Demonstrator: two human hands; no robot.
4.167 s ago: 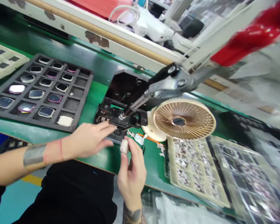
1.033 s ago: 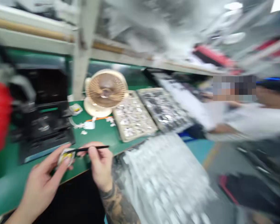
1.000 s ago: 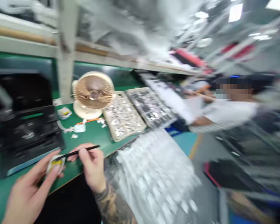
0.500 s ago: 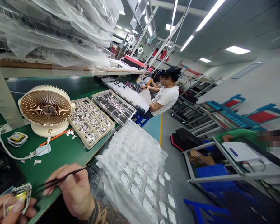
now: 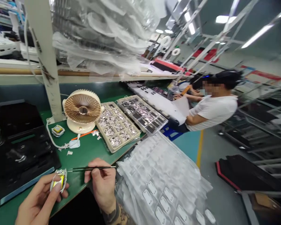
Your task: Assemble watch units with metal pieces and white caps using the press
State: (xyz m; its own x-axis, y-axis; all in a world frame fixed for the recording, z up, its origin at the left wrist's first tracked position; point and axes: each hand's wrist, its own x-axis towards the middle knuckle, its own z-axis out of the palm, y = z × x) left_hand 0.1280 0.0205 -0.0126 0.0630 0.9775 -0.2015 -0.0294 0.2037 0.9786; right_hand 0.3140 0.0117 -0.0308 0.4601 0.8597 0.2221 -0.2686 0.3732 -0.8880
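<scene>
My left hand (image 5: 43, 195) is closed around a small white-framed electronic device (image 5: 62, 180) with a yellow part inside, holding it above the green bench. Just to the right, my right hand (image 5: 101, 182) pinches dark tweezers (image 5: 91, 168). Their tips point left toward the device's upper edge; whether they touch it I cannot tell. A similar device (image 5: 57, 130) lies on the bench beside the fan. Behind my right hand stands a compartment tray (image 5: 117, 147) full of small pale pieces.
A cream desk fan (image 5: 82, 109) stands by a white post (image 5: 43, 59). Black equipment (image 5: 21, 150) occupies the left. A second divided tray (image 5: 142, 114) lies farther back. Plastic-covered trays of white parts (image 5: 159, 162) border the bench at right. A co-worker in a white shirt (image 5: 215, 109) sits beyond.
The view has swung left, so everything sits farther right in the picture. More of my left hand and the black equipment shows. Both hands keep hold of the device and the tweezers.
</scene>
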